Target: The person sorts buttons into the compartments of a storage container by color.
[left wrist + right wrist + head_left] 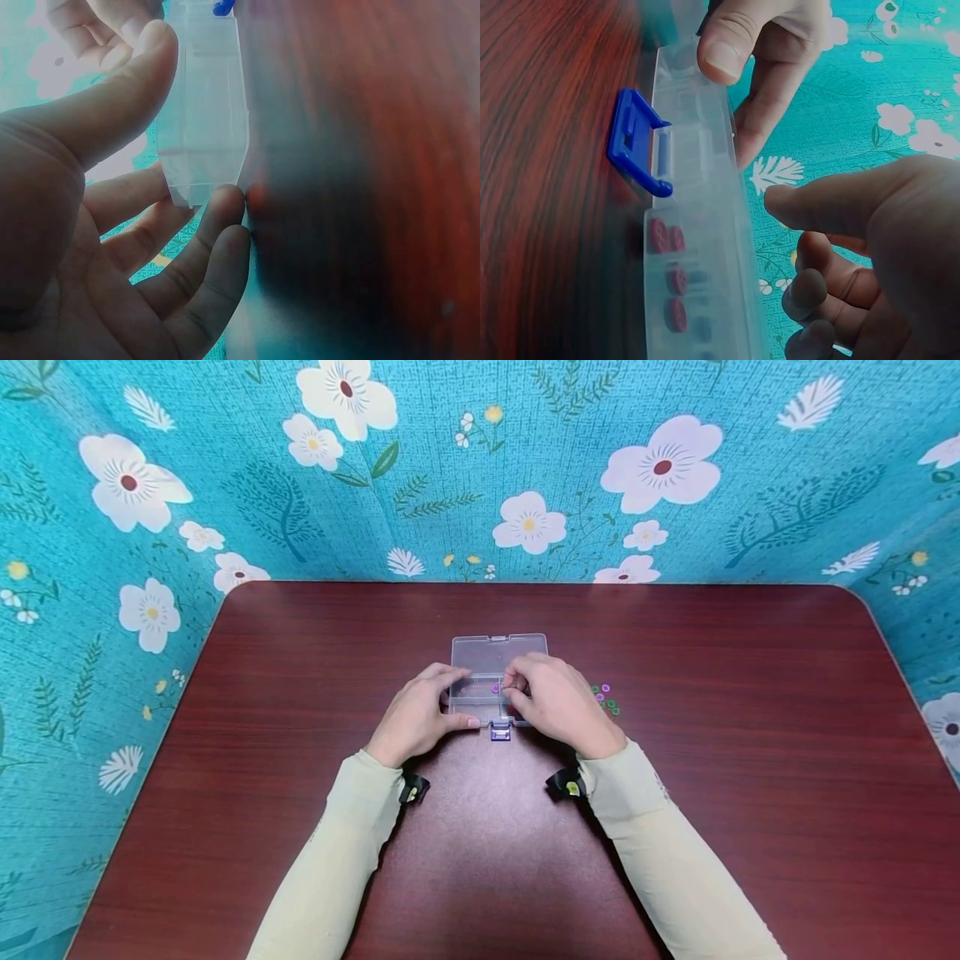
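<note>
A clear plastic compartment box [475,713] stands on the table with its lid [489,653] raised at the back. My left hand [420,710] grips its left end, thumb along the front wall and fingers round the side and back. Over the right part of the box hovers my right hand [555,697], thumb and fingertips apart with nothing visible between them. Just left of those fingertips, a purple button [495,689] lies in a back compartment. Several red buttons [676,279] show through the front wall. A blue latch [630,142] hangs open at the front.
Several loose green and purple buttons [606,700] lie on the dark red table [712,693], right of the box and partly behind my right hand. A blue flowered cloth [450,468] hangs behind the table's far edge.
</note>
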`<state>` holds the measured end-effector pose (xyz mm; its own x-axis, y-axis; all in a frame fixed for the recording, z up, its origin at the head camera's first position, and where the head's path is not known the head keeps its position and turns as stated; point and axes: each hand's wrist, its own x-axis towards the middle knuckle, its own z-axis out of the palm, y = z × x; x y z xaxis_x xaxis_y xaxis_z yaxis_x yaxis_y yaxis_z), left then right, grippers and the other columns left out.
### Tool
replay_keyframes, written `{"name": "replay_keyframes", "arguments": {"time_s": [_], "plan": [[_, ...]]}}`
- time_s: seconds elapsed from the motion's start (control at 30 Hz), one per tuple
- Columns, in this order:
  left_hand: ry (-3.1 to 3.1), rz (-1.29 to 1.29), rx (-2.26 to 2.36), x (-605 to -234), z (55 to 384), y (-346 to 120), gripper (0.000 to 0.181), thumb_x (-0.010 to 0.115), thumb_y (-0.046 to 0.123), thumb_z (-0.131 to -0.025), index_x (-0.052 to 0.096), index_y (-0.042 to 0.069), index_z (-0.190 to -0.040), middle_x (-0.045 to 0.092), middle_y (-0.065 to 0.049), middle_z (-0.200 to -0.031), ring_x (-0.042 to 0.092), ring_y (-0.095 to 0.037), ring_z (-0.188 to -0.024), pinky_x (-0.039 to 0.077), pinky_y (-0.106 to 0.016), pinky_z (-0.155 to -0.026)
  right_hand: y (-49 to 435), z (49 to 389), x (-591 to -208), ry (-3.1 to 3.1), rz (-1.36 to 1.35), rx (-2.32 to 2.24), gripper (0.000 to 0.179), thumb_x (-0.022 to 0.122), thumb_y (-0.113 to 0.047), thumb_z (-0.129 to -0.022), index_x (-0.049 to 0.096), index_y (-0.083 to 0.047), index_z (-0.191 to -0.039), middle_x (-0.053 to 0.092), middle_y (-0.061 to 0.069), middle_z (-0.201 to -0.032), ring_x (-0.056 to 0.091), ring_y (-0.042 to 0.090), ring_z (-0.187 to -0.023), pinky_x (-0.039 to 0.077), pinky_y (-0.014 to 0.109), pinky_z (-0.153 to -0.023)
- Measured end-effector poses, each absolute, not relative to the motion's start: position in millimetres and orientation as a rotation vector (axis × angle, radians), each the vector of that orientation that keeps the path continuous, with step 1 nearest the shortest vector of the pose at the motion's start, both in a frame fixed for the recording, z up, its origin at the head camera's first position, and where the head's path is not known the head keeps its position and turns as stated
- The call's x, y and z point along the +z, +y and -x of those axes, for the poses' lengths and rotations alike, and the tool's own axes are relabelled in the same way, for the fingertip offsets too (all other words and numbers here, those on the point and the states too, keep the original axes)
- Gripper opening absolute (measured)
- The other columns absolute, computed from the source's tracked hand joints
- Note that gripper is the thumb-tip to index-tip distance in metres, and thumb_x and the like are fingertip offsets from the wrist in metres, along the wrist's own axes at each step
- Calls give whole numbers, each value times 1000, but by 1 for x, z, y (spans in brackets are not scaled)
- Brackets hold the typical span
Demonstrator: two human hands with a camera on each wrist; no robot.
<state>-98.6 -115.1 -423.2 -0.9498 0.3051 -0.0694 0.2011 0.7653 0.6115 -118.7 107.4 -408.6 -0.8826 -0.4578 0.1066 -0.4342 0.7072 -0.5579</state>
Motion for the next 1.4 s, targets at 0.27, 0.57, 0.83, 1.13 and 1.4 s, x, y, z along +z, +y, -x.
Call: {"name": "replay_keyframes", "arguments": {"time_s": [0.27,0.57,0.83,1.13,1.4], "plan": [[2803,-416,943,-423,98,-116,68,87,36,-80,61,11,-138,59,-3,-132,59,-21,-106,48,-40,-91,102,121,-413,2861,773,-922,5,71,-12,-90,68,-16,-87,57,-3,-80,52,13,-67,44,31,-61],[2803,-424,950,-423,98,-116,68,87,35,-80,61,11,-138,59,-4,-131,59,-21,-105,48,-40,-91,97,125,-417,2869,783,-915,6,71,-13,-90,68,-16,-87,56,-3,-79,52,13,-67,43,32,-62],[2793,-416,949,-422,98,-116,69,87,35,-80,61,11,-139,59,-4,-131,59,-21,-107,47,-40,-92,93,127,-419,2847,764,-916,5,71,-13,-91,68,-15,-87,57,-2,-80,52,13,-68,43,31,-62],[2796,-417,948,-422,98,-116,69,87,35,-80,61,11,-139,59,-3,-132,59,-21,-106,47,-40,-91,89,128,-422,2835,732,-905,6,71,-13,-92,67,-16,-88,56,-3,-80,52,13,-68,43,31,-63],[2793,-421,948,-422,99,-116,69,87,36,-80,61,10,-139,59,-4,-133,59,-21,-108,47,-40,-92,88,129,-421,2832,739,-896,4,71,-15,-91,69,-13,-89,57,-2,-80,53,13,-69,44,33,-63]]}}
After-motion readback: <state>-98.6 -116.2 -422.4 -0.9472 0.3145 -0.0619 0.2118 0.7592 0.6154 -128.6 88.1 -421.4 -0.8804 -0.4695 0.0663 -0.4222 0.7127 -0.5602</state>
